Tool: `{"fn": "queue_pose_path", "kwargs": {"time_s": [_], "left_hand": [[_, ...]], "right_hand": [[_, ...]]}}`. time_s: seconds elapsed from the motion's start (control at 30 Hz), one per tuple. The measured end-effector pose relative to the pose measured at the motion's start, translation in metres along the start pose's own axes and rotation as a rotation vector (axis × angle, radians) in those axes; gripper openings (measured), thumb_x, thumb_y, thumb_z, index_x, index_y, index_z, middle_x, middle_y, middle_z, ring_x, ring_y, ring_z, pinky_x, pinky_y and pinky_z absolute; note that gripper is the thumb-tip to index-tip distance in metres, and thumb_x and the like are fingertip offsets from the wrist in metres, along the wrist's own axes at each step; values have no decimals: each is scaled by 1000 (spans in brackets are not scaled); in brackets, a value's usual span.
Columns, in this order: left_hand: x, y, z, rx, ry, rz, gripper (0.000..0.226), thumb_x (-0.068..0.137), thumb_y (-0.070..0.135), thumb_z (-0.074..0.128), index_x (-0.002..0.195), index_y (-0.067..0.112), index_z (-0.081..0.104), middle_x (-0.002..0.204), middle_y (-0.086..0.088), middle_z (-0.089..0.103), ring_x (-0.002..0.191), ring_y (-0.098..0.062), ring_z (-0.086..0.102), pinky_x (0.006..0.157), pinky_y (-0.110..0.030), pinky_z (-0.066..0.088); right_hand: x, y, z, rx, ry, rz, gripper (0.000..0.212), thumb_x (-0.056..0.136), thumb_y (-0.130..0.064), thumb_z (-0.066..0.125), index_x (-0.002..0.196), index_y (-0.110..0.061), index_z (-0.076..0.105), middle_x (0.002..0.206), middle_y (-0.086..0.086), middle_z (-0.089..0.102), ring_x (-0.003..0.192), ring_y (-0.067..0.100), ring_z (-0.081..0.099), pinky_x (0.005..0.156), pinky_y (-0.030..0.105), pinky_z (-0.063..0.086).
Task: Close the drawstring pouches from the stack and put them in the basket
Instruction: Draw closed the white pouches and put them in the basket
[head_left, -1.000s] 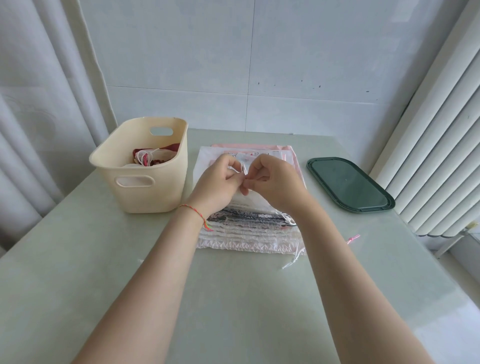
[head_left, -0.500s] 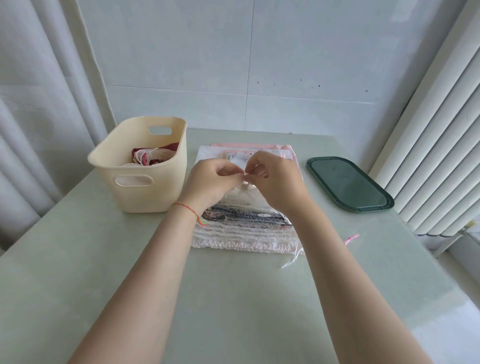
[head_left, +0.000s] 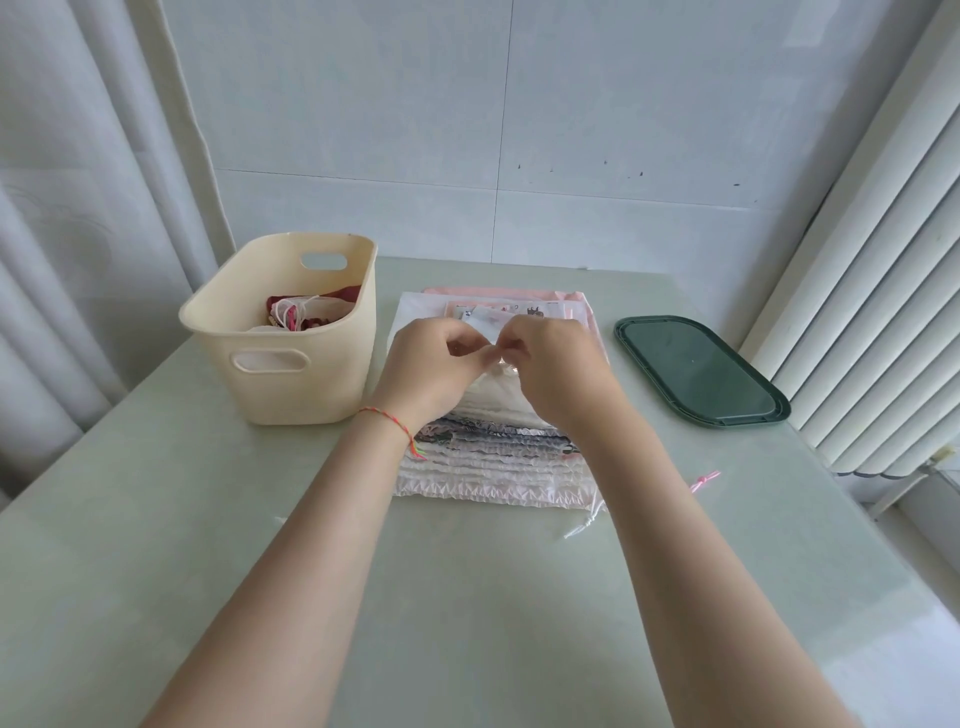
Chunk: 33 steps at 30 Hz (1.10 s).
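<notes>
Both hands' fingers pinched the top white pouch on the stack, directly beneath them. The thin cord could slip free, leaving it open; basket sat leftward.

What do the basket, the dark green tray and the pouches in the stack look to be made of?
Basket: likely matte cream plastic, with moulded walls and cut-out handles. Dark green tray: probably plastic, slightly glossy, with a raised moulded rim. Stack of pouches: thin fabric, some sheer and faintly shiny, with gathered, crinkled edges and cords.
</notes>
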<state>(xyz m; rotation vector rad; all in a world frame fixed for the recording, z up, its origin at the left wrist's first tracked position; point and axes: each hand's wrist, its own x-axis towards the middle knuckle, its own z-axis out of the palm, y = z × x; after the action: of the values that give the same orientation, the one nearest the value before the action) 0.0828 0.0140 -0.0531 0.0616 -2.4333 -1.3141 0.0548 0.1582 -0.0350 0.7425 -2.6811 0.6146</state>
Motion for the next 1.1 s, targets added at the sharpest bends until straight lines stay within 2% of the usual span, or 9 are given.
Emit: {"fn": "queue_pose_path", "kwargs": {"time_s": [0.1,0.2,0.27,0.33,0.43,0.53,0.63,0.83,1.1], "left_hand": [[0,0,2,64,-36,68,9,83,24,76,78,23,69,73,15,64,66,4,54,62,-6,38],[0,-3,3,150,-35,119,6,82,20,75,82,18,69,86,7,64,77,-6,57,71,-16,43],[0,-5,3,145,-8,142,5,83,19,73,85,15,72,88,4,68,81,-12,60,76,-26,47],[-1,-3,4,109,23,167,5,84,19,73,87,14,73,87,4,70,80,-13,62,75,-25,48],[-2,1,6,16,67,168,7,83,14,73,85,20,69,83,9,69,74,-8,63,70,-16,46],[-3,1,8,-97,96,137,22,82,8,72,85,24,57,80,10,66,70,-9,64,71,-26,53],[-4,0,8,-163,80,132,22,81,7,72,84,21,55,81,7,66,69,-10,66,72,-32,56],[-4,-1,10,-100,53,113,8,82,16,76,83,22,71,83,8,72,73,-9,67,73,-24,53],[-5,1,10,-55,51,83,18,80,11,72,71,23,61,72,9,64,69,-7,61,69,-22,49]], "right_hand": [[-1,1,-1,-66,-36,-6,16,98,-10,46,107,-11,59,105,1,63,98,21,55,87,31,21],[2,5,-1,33,-95,37,14,99,-11,46,101,-12,60,94,1,63,89,20,54,80,31,26],[3,8,-4,226,-194,111,18,99,-13,48,86,-14,60,78,-1,61,76,18,53,71,30,36],[2,11,-10,486,-289,211,23,99,-12,50,77,-11,59,68,1,58,65,17,51,67,29,42],[0,17,-15,1047,-385,354,20,99,-4,49,82,-4,59,66,6,53,58,15,46,59,25,41],[1,20,-14,1317,-433,428,19,100,-2,46,86,-2,59,66,5,51,56,14,47,56,24,40],[2,19,-10,1383,-414,497,22,100,-3,46,81,-3,58,65,5,50,55,15,47,55,25,40],[1,18,-6,1394,-394,537,24,99,-4,47,78,-3,58,63,5,50,54,14,46,52,23,41],[1,18,-4,1392,-428,512,20,98,-5,50,81,-2,61,63,4,53,55,14,49,53,22,45]]}}
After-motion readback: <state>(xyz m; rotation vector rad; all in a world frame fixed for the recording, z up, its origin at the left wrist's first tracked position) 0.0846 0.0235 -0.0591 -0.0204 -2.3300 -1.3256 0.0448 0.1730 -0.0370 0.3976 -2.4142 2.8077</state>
